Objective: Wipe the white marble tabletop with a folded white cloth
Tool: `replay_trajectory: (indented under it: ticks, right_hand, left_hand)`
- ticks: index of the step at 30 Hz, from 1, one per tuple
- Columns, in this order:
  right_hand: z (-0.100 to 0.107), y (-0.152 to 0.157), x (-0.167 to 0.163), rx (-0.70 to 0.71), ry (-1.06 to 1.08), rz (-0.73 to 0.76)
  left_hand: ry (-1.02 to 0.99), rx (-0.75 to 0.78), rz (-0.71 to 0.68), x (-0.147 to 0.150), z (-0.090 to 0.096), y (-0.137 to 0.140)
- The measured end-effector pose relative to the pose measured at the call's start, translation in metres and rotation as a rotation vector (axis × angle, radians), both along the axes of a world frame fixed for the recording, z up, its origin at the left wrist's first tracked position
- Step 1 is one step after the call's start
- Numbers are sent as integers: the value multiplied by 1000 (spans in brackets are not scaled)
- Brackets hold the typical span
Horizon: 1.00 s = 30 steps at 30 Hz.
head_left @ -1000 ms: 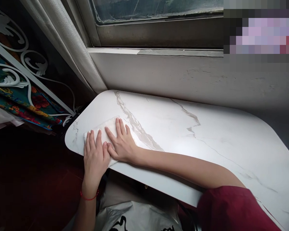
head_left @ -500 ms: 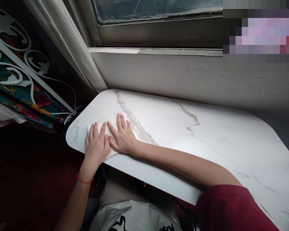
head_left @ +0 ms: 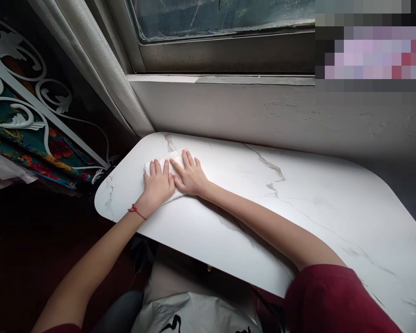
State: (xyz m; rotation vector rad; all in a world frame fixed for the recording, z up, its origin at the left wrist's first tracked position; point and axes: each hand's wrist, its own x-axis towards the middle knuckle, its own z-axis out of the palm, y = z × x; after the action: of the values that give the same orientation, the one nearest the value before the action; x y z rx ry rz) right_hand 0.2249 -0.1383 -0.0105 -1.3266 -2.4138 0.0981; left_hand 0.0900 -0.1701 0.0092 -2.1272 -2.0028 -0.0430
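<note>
A white cloth lies flat on the white marble-patterned tabletop, toward its left end. My left hand presses on the cloth's left part with fingers spread, a red string bracelet at the wrist. Beside it, my right hand rests palm down on the cloth's right part, its fingers also apart. The two thumbs almost meet in the middle. Much of the cloth is hidden under both hands.
Behind the tabletop stand a wall and a window. A pale curtain hangs at the back left, near a white scrolled metal frame. Below the front edge is a grey bag with black marks.
Both hands have slid the cloth away from the front edge and to the right. My left forearm now reaches over the table edge.
</note>
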Motion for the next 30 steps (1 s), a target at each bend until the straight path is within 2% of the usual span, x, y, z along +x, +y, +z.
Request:
replay_trajectory:
  ticks: [8, 15, 20, 30]
  right_hand:
    - [-6, 50, 36, 12, -59, -128]
    - [-4, 75, 64, 4, -112, -242]
    - [-8, 85, 73, 25, -100, -282]
    - [-10, 89, 74, 27, -134, -304]
  left_hand:
    - [22, -113, -38, 43, 10, 60]
    - [-9, -154, -88, 74, 11, 97]
    - [-120, -159, -147, 78, 5, 113]
    - [-247, -164, -217, 68, -2, 127]
